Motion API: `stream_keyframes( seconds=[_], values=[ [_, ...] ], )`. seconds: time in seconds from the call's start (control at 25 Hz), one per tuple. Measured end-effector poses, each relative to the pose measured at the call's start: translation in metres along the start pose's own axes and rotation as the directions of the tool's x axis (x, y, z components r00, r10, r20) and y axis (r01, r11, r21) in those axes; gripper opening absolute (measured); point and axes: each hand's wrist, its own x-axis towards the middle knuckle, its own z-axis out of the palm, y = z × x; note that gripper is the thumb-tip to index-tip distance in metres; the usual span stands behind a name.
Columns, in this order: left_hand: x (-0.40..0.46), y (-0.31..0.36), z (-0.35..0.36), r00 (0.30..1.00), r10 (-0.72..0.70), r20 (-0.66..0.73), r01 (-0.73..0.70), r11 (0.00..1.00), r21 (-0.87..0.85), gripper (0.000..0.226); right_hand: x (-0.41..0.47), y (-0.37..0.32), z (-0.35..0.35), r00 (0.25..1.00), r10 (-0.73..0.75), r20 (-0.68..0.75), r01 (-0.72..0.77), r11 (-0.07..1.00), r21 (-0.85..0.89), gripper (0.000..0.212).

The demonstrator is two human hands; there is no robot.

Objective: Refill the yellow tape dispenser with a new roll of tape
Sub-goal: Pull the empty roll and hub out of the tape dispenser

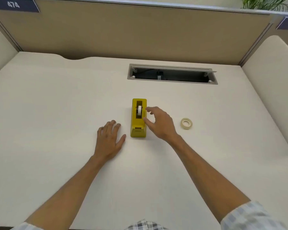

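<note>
Currently at the strip-out step: right hand (160,123) open, empty, fingers spread at the yellow tape dispenser (138,118) just left of it, left hand (109,140) flat on the tabletop (56,113), new tape roll (186,123) right of the right hand; next likely needs the old core (139,110) lifted out.

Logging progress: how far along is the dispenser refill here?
Barely started. Done: nothing visible; the yellow tape dispenser holds a spool in its slot, and the new tape roll lies untouched on the desk. In hand: right hand open at the dispenser's side, gripping nothing; left hand flat on the desk. Left: remove spool, load roll.
</note>
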Motion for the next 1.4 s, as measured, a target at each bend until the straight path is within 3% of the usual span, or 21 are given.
stream_keyframes(
  seconds=[0.24,0.48,1.4],
  values=[
    [0.007,-0.002,0.002,0.999,0.021,-0.032,-0.019,0.999,0.046,0.057,0.032,-0.007,0.005,0.991,-0.007,0.135,0.027,0.990,-0.141,0.055],
    [0.010,-0.004,0.003,0.999,0.020,-0.035,-0.018,0.999,0.039,0.054,0.047,-0.009,0.009,0.987,-0.047,0.154,0.091,0.954,-0.287,0.055],
    [0.013,-0.005,0.000,1.000,0.002,-0.020,-0.002,1.000,-0.006,0.056,0.055,-0.010,0.008,0.989,-0.089,0.118,0.120,0.947,-0.297,0.044]
  ],
)
